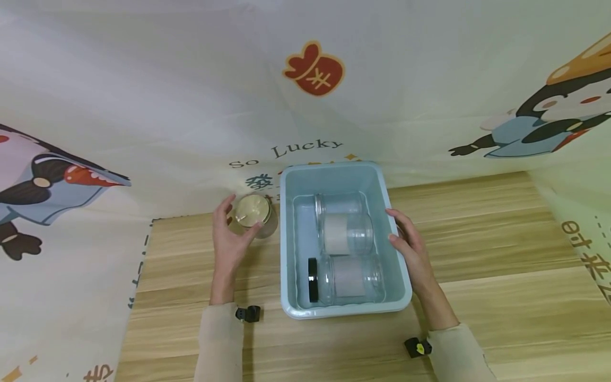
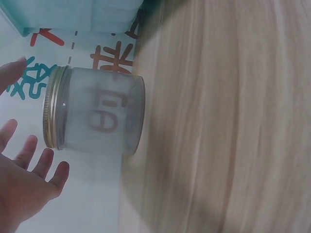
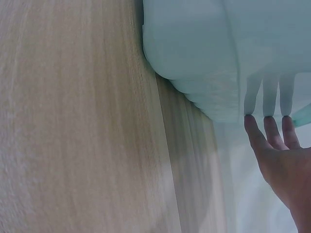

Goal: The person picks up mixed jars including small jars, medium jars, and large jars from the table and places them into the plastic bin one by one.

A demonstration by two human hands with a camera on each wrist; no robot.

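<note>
A clear jar with a gold-rimmed lid [image 2: 99,110] stands upright on the table. Around its lid [image 1: 253,210] in the head view is my left hand [image 1: 230,236], thumb and fingers spread. The left wrist view shows a gap between those fingers [image 2: 59,177] and the jar. To its right is a light blue plastic basin [image 1: 343,312]. My right hand [image 1: 414,253] touches the basin's right side, thumb and index finger at the rim. Seen from the right wrist, three extended fingertips [image 3: 257,131] rest against the outer wall.
Inside the basin several clear jars lie on their sides, including a labelled one [image 1: 336,233] and one with a black lid [image 1: 313,280]. A printed white cloth [image 1: 191,132] hangs behind the wooden table [image 1: 477,228] and at both sides.
</note>
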